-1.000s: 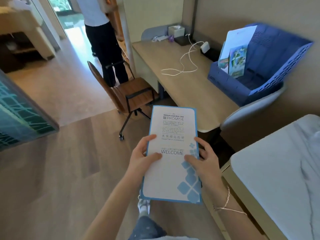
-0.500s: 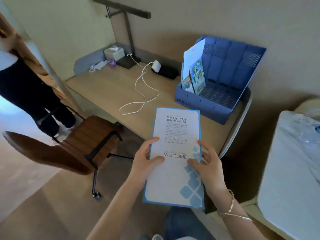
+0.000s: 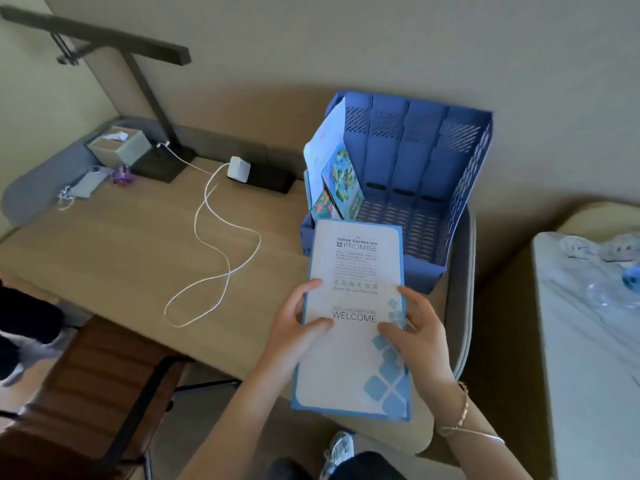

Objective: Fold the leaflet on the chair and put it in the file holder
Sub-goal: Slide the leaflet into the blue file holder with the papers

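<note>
I hold the folded leaflet (image 3: 353, 268), white with a blue border and the word WELCOME, upright over the desk's near right corner. My left hand (image 3: 294, 332) grips its left edge and my right hand (image 3: 417, 336) grips its right edge, thumbs on the front. Just beyond its top edge stands the blue file holder (image 3: 433, 188) with several slots. The leftmost slot holds white paper and colourful brochures (image 3: 341, 178); the other slots look empty. The brown chair (image 3: 93, 393) is at lower left, nothing visible on its seat.
On the wooden desk (image 3: 121, 251) lie a looping white cable (image 3: 214, 258), a charger on a black box (image 3: 239, 169), a desk lamp (image 3: 138, 74) and a tissue box (image 3: 119, 147). A white marble-top table (image 3: 588, 341) stands at right. Another person's dark legs (image 3: 20, 327) are at far left.
The view has swung from the floor and chair toward the desk. I have come closer, and the leaflet in both hands now sits right in front of the file holder.
</note>
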`<move>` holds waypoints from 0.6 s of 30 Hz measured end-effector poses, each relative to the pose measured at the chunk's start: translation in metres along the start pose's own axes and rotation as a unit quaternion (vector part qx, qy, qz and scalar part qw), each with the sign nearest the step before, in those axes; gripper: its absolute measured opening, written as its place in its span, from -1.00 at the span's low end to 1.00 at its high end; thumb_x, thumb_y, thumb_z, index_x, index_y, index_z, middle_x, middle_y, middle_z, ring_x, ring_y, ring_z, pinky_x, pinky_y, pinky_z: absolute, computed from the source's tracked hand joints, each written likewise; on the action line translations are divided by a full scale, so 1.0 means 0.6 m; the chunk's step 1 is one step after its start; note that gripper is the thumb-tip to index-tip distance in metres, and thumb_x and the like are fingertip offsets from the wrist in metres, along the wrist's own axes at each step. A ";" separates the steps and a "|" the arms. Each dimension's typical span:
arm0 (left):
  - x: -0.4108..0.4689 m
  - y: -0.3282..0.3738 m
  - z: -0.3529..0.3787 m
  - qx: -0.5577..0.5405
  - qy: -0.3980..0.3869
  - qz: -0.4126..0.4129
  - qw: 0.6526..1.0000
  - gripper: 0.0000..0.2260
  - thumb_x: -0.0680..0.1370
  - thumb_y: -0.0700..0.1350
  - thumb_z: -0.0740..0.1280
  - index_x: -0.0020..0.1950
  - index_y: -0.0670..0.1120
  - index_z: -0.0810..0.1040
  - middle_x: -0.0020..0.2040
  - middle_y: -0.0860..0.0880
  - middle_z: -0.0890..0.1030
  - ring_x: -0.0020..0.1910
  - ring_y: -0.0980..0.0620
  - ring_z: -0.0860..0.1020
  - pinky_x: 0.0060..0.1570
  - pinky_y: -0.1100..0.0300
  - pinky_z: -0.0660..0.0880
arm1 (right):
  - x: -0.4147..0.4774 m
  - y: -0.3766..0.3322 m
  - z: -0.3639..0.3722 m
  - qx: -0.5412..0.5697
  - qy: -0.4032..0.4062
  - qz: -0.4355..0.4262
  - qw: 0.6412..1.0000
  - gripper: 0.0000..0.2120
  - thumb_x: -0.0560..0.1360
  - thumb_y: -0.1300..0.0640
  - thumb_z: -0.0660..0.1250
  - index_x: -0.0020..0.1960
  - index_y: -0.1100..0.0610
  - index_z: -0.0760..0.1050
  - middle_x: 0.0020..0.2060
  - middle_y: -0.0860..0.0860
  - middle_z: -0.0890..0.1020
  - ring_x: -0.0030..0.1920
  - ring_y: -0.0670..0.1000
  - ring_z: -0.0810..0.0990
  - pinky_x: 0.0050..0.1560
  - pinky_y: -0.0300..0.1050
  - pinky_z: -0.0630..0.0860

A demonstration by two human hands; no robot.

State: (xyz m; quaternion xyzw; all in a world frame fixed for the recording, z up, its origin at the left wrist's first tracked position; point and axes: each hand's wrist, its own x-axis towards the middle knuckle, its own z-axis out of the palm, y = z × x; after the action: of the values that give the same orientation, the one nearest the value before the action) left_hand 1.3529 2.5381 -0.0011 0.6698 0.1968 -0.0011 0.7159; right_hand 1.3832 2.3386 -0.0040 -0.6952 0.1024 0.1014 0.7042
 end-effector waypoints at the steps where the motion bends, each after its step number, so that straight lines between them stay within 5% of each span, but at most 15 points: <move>1: 0.016 0.011 0.001 0.003 -0.010 0.002 1.000 -0.47 0.27 -0.31 0.43 0.12 0.19 0.58 -0.01 0.03 0.73 -0.09 0.07 0.68 -0.16 0.24 0.57 | 0.012 -0.008 0.003 -0.001 0.008 -0.003 1.000 -0.41 0.39 0.43 0.47 0.30 -0.02 0.48 -0.01 0.02 0.69 -0.07 0.03 0.72 -0.07 0.12 0.69; 8: 0.118 0.060 0.010 0.016 -0.077 0.018 0.997 -0.45 0.29 -0.32 0.44 0.10 0.23 0.59 0.01 0.03 0.73 -0.06 0.07 0.68 -0.14 0.24 0.58 | 0.072 -0.044 0.020 0.027 0.068 -0.022 0.997 -0.41 0.37 0.45 0.46 0.25 -0.06 0.49 -0.13 0.03 0.70 -0.16 0.04 0.73 -0.23 -0.05 0.68; 14: 0.153 0.053 0.008 0.026 -0.149 0.010 0.988 -0.45 0.32 -0.36 0.45 0.14 0.19 0.57 0.03 0.03 0.73 -0.02 0.03 0.69 -0.12 0.20 0.59 | 0.062 -0.038 0.031 0.037 0.118 -0.024 0.992 -0.41 0.39 0.43 0.45 0.25 -0.09 0.47 -0.14 -0.14 0.71 -0.14 0.01 0.74 -0.21 0.01 0.70; 18: 0.175 0.081 0.010 0.041 -0.174 0.025 0.984 -0.47 0.29 -0.29 0.43 0.13 0.21 0.57 0.01 0.05 0.73 -0.06 0.06 0.69 -0.12 0.20 0.60 | 0.071 -0.055 0.033 0.044 0.136 -0.039 0.989 -0.41 0.38 0.43 0.46 0.23 -0.12 0.49 -0.10 -0.01 0.70 -0.12 0.07 0.74 -0.17 0.11 0.70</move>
State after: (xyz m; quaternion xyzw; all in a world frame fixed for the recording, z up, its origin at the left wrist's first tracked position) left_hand 1.4645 2.5651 0.0160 0.6933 0.0519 -0.1076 0.7107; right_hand 1.4335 2.3579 0.0159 -0.6746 0.1741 -0.0262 0.7169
